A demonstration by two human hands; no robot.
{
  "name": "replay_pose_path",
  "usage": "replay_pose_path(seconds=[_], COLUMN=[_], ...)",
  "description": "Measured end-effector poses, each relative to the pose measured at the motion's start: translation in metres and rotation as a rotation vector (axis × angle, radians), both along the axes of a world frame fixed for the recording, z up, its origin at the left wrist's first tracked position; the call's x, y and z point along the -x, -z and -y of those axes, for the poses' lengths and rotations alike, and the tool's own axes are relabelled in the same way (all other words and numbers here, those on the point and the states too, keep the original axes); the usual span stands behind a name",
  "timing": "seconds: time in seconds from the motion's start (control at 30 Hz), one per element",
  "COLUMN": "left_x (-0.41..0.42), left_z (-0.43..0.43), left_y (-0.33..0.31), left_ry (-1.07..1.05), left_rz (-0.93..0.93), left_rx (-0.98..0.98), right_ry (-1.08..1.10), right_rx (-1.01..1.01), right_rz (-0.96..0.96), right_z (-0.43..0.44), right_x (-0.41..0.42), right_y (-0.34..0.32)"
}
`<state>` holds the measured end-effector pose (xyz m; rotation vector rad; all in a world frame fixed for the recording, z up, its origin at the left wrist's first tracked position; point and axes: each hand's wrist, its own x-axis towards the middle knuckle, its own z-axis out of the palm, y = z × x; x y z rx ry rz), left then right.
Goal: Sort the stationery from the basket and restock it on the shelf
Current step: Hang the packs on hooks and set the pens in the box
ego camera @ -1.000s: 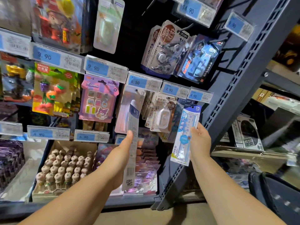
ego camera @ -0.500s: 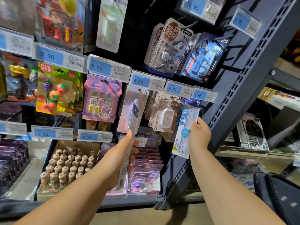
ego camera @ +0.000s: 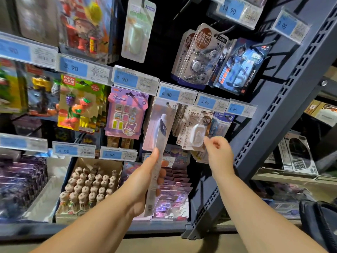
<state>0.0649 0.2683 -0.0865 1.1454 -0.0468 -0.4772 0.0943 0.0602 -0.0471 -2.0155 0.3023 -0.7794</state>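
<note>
Pinched between thumb and fingers of the left hand [ego camera: 144,179], slim carded pack [ego camera: 160,141] stands edge-on at frame centre under the 6.50 tag [ego camera: 169,94]; right hand [ego camera: 219,156] curled, hold unclear; suggest squaring its hang-hole to the hook [ego camera: 167,103] first.

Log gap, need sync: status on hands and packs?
Left hand grips long narrow pack. Right hand curled beside hanging packs, grip unclear. Blue pack hangs beside them. Nothing blocking.

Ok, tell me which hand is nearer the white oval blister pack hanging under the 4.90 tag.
Right. The right hand is just below and right of the white oval blister pack. The left hand is farther down-left, holding a long narrow packet.
</note>
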Motion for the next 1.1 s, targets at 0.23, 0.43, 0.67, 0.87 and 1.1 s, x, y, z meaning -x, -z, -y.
replay_pose_path(seconds=[0.23,0.43,0.67,0.87,1.1], left_x=[0.006,0.002,-0.003,-0.009,-0.026], left_z=[0.017,0.039,0.064,0.087,0.125], left_y=[-0.005,-0.008,-0.017,-0.023,-0.017], left_ry=[0.052,0.048,-0.061,-0.106,-0.078], left_rz=[0.021,0.149,0.217,0.271,0.332], left_rx=[0.069,0.123,-0.045,-0.066,-0.173], right_ry=[-0.629,-0.603,-0.488,-0.427,-0.181], right_rx=[0.078,-0.005,-0.082,-0.128,-0.344], right_rz=[-0.180,-0.138,-0.140,-0.166,-0.031], right_z=[-0.043,-0.033,-0.001,0.023,0.046], right_x=[0.032,0.038,0.049,0.055,0.051], right_y=[-0.010,-0.010,-0.009,-0.002,0.001])
